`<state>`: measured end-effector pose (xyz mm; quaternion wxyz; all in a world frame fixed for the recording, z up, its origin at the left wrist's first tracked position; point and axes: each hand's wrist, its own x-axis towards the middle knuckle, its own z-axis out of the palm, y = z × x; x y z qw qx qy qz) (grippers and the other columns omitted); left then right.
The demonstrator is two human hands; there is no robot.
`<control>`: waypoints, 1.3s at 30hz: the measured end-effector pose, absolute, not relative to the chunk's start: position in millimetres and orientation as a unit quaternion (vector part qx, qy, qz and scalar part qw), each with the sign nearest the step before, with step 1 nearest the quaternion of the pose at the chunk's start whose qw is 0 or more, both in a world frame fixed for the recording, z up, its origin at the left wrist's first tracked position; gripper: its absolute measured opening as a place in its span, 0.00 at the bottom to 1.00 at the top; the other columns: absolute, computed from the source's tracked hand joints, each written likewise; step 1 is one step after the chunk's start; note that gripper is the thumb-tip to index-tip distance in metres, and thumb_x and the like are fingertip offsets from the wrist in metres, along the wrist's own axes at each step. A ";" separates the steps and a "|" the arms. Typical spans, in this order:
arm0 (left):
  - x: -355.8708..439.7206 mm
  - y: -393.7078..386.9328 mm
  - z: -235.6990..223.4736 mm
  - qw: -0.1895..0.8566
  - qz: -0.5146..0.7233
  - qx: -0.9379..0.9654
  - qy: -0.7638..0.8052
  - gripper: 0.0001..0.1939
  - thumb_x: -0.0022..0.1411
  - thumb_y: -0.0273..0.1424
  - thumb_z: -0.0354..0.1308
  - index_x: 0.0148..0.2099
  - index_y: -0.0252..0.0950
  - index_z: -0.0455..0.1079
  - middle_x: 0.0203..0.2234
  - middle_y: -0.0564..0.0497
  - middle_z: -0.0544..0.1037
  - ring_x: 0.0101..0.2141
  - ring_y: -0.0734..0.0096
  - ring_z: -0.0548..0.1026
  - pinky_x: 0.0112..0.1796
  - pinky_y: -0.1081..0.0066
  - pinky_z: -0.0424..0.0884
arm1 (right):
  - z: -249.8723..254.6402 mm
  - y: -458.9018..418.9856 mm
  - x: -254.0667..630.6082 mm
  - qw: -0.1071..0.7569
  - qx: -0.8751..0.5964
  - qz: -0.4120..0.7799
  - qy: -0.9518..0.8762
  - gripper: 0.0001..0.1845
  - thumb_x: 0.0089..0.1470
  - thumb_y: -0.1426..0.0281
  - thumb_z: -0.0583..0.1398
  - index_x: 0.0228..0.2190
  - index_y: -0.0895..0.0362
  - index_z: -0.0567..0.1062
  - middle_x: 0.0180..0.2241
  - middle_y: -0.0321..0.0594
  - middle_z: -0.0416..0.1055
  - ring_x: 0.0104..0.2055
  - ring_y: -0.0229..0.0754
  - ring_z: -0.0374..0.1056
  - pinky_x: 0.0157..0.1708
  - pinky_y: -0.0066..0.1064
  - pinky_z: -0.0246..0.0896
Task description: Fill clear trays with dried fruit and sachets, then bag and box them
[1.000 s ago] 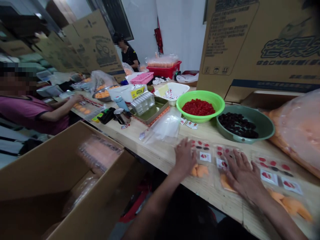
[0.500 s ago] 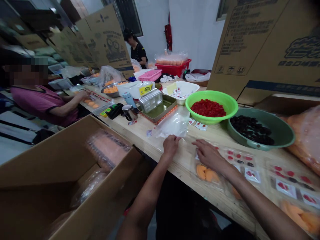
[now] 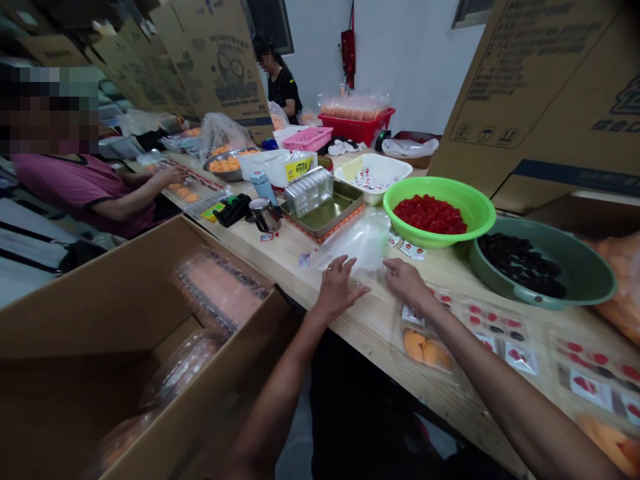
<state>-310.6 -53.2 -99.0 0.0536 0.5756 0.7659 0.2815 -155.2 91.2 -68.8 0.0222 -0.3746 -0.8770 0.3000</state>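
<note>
A clear plastic bag (image 3: 357,240) lies flat on the table in front of me. My left hand (image 3: 341,288) is at its near edge, thumb and fingers spread apart with nothing between them. The fingers of my right hand (image 3: 406,283) are drawn together at the bag's near right corner, pinching the thin film. Under my right forearm is a clear compartment tray (image 3: 425,343) with orange slices, sachets and red pieces. Similar filled trays, one a clear tray (image 3: 493,327), sit to its right.
Behind the bag stand a green bowl (image 3: 475,227) of red pieces, a dark green basin (image 3: 590,287) of dark pieces and a metal tin (image 3: 320,230) holding stacked clear trays. An open carton (image 3: 200,400) is at my left. Co-workers sit left (image 3: 75,180) and far back (image 3: 285,90).
My left hand has opened its fingers from a pinch at the bag's edge. My right hand has come in to the bag's corner. The camera view has shifted slightly.
</note>
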 end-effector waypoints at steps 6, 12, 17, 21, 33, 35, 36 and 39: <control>-271.4 -28.9 -91.6 -0.009 0.226 0.592 0.774 0.18 0.72 0.35 0.55 0.61 0.40 0.68 0.62 0.43 0.71 0.64 0.53 0.64 0.59 0.52 0.62 | -57.0 97.0 -122.2 0.267 -0.403 0.669 -0.564 0.24 0.42 0.67 0.65 0.44 0.59 0.82 0.39 0.42 0.80 0.43 0.45 0.73 0.47 0.37 0.66; -255.1 -32.8 -86.3 -0.032 0.271 0.609 0.745 0.30 0.67 0.46 0.59 0.64 0.35 0.64 0.62 0.38 0.69 0.61 0.51 0.67 0.56 0.54 0.64 | -47.5 87.9 -103.9 0.322 -0.375 0.745 -0.449 0.20 0.37 0.72 0.67 0.38 0.57 0.82 0.42 0.44 0.80 0.41 0.44 0.75 0.43 0.35 0.72; -227.6 -30.8 -83.0 -0.050 0.238 0.584 0.775 0.16 0.73 0.34 0.51 0.58 0.33 0.69 0.52 0.39 0.77 0.53 0.53 0.73 0.51 0.56 0.65 | -40.2 81.6 -103.1 0.343 -0.361 0.765 -0.408 0.22 0.35 0.75 0.67 0.38 0.57 0.82 0.44 0.43 0.79 0.43 0.42 0.75 0.47 0.32 0.72; -234.2 -31.0 -86.6 -0.016 0.175 0.580 0.795 0.13 0.75 0.28 0.47 0.45 0.37 0.74 0.36 0.46 0.81 0.41 0.59 0.77 0.44 0.60 0.65 | -42.9 80.1 -90.2 0.317 -0.401 0.713 -0.480 0.24 0.40 0.71 0.64 0.43 0.59 0.80 0.42 0.46 0.79 0.42 0.45 0.74 0.48 0.39 0.70; -235.6 -49.1 -76.9 0.055 0.172 0.575 0.798 0.05 0.69 0.32 0.60 0.38 0.38 0.71 0.38 0.49 0.80 0.43 0.62 0.76 0.38 0.68 0.67 | -32.9 42.1 -100.4 0.040 -0.262 0.028 -0.964 0.14 0.59 0.75 0.56 0.46 0.59 0.76 0.60 0.57 0.63 0.65 0.64 0.51 0.54 0.54 0.52; -236.7 -54.1 -74.4 0.072 0.236 0.571 0.783 0.05 0.68 0.33 0.62 0.37 0.39 0.71 0.38 0.50 0.79 0.42 0.65 0.76 0.39 0.70 0.69 | -36.2 45.4 -105.9 0.032 -0.287 0.008 -0.957 0.11 0.62 0.74 0.55 0.43 0.60 0.75 0.51 0.56 0.69 0.57 0.59 0.59 0.48 0.46 0.55; -237.1 -56.6 -73.4 0.082 0.276 0.566 0.773 0.05 0.67 0.33 0.63 0.39 0.39 0.71 0.38 0.51 0.79 0.41 0.67 0.76 0.40 0.70 0.69 | -38.3 46.1 -107.3 0.033 -0.298 0.003 -0.954 0.10 0.62 0.74 0.55 0.43 0.61 0.74 0.47 0.55 0.69 0.52 0.57 0.60 0.45 0.43 0.55; -236.2 -61.6 -71.6 0.088 0.355 0.528 0.767 0.05 0.66 0.32 0.63 0.42 0.39 0.71 0.39 0.52 0.78 0.39 0.69 0.77 0.40 0.71 0.70 | -44.0 41.7 -108.1 0.061 -0.325 -0.001 -0.944 0.08 0.63 0.73 0.54 0.42 0.61 0.71 0.42 0.52 0.68 0.45 0.53 0.60 0.41 0.39 0.54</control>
